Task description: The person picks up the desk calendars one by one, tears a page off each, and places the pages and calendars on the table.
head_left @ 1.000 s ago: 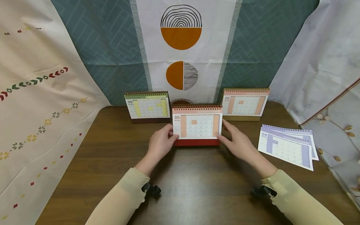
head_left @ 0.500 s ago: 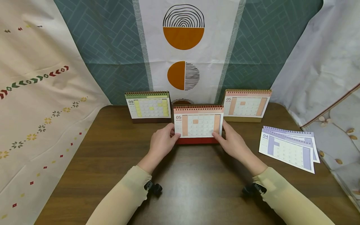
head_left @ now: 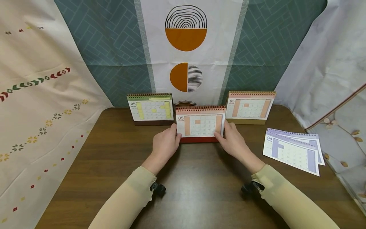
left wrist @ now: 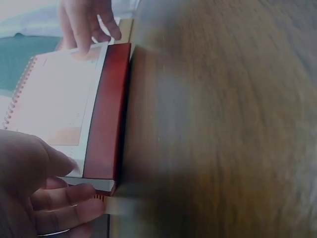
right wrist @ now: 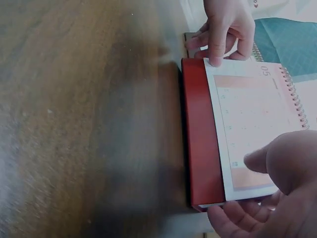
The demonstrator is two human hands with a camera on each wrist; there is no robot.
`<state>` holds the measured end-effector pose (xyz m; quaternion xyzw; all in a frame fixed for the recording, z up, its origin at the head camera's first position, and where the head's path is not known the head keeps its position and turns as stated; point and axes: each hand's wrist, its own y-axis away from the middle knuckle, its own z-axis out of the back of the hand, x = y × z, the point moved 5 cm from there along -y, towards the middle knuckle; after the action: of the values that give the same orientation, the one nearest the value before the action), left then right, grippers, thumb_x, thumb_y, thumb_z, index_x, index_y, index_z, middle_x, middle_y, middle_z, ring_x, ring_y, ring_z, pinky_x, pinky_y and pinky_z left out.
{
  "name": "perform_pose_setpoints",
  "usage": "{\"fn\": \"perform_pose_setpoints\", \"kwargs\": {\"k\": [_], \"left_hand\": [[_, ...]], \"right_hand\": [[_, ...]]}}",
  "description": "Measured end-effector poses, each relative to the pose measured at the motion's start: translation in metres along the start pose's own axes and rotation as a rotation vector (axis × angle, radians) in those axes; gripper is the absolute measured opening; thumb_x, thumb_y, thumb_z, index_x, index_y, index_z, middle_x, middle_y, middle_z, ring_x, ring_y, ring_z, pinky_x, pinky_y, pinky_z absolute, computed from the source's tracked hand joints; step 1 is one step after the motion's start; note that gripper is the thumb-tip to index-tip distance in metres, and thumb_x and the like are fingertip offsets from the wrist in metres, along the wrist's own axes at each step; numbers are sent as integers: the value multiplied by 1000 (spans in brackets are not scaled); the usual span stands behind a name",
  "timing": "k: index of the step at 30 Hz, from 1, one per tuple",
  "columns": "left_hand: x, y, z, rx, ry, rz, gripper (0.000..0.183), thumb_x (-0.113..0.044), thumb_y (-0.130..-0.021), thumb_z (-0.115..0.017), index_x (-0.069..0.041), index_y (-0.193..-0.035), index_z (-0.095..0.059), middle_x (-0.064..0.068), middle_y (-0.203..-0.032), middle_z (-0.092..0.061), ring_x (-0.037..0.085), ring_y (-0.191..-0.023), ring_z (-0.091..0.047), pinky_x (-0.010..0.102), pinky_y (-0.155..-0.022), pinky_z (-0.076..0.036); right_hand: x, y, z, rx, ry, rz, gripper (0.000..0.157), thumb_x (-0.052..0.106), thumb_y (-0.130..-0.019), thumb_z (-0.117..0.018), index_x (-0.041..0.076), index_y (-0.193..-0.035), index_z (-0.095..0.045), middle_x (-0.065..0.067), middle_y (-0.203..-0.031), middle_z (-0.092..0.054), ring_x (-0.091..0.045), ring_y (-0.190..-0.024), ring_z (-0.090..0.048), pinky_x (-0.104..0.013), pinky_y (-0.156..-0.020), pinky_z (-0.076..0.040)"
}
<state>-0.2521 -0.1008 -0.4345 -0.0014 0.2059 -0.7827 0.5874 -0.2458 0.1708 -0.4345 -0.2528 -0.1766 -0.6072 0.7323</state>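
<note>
A desk calendar (head_left: 203, 124) with a red base, a pink header and the number 05 stands upright mid-table, its wire binding on top. My left hand (head_left: 165, 141) grips its left edge, thumb on the front page and fingers at the side. On the opposite edge, my right hand (head_left: 234, 141) holds it with the thumb over the lower right of the page. In the left wrist view the red base (left wrist: 106, 114) sits low along the wood. From the right wrist view, the right fingers (right wrist: 230, 218) curl round behind the calendar's end.
Behind to the left stands a green calendar (head_left: 151, 108) marked 09. Another pink calendar (head_left: 250, 108), on a gold base, is behind to the right. Loose purple calendar sheets (head_left: 294, 152) marked 04 lie on the wooden table (head_left: 200, 190) at right. Patterned cloths (head_left: 114, 47) hang around it.
The red-based calendar has shifted slightly back, away from me, with both hands on it. My right hand has come inward, its thumb further onto the page.
</note>
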Motion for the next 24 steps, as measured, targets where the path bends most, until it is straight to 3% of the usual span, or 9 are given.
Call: {"fn": "perform_pose_setpoints", "kwargs": {"k": [6,11,15,20,24], "left_hand": [[2,1,2,-27,16,0,20,-26,-107,-76,-8,-108,-67,6,-85,-71,30,-66,-69,47,-54,-52],[3,-1,0,35,66,29,22,-29,-109,-72,-7,-111,-71,6,-91,-73,28,-74,-70,46,-61,-54],[4,3,-1,101,136,79,33,-31,-110,-70,-3,-128,-72,12,-108,-74,30,-90,-72,49,-74,-59],[5,11,3,147,256,129,59,-33,-110,-70,-1,-158,-56,20,-140,-66,36,-120,-70,55,-96,-58],[5,16,5,184,379,162,63,-32,-110,-71,-4,-163,-51,19,-147,-62,32,-123,-66,55,-102,-55]], "right_hand": [[0,3,-1,31,-30,-5,61,15,-116,-55,-7,-168,-31,-34,-136,-49,-40,-103,-60,-56,-84,-51],[-3,8,1,47,-82,-24,62,17,-115,-57,-3,-168,-34,-33,-136,-51,-39,-108,-60,-55,-89,-51],[-4,16,5,61,-120,-14,69,18,-113,-62,-5,-170,-30,-31,-139,-54,-40,-120,-62,-58,-102,-53],[-6,26,8,89,-138,0,73,15,-112,-65,-8,-170,-27,-32,-149,-54,-47,-132,-63,-63,-111,-49],[-6,30,6,114,-161,-5,71,16,-112,-66,-6,-170,-30,-32,-154,-52,-49,-134,-62,-63,-112,-49]]}}
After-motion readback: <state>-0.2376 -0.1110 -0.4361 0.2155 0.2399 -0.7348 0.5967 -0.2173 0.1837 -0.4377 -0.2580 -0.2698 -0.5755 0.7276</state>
